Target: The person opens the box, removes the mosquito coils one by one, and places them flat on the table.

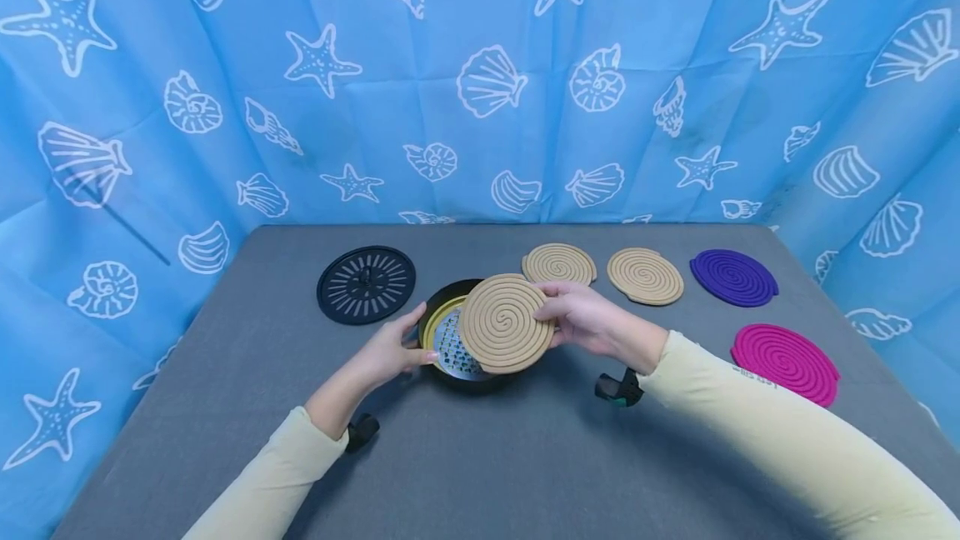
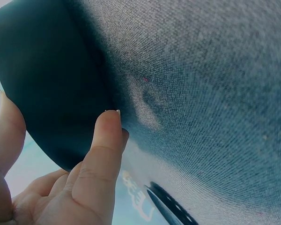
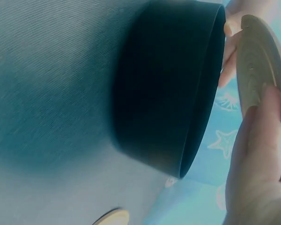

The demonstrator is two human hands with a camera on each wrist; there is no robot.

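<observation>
My right hand pinches a beige spiral mosquito coil by its right edge, thumb on the upper face. The coil is held above the round black tin, covering its right part in the head view. Inside the tin show a gold-coloured ring and a silver perforated plate. At the tin's left side, my left hand grips the wall, its thumb near the front. The left wrist view shows fingers against the dark outer wall.
A black slotted lid lies left of the tin. Behind and right lie two more beige coils, a purple coil and a pink coil. A blue shell-print curtain hangs around the grey table.
</observation>
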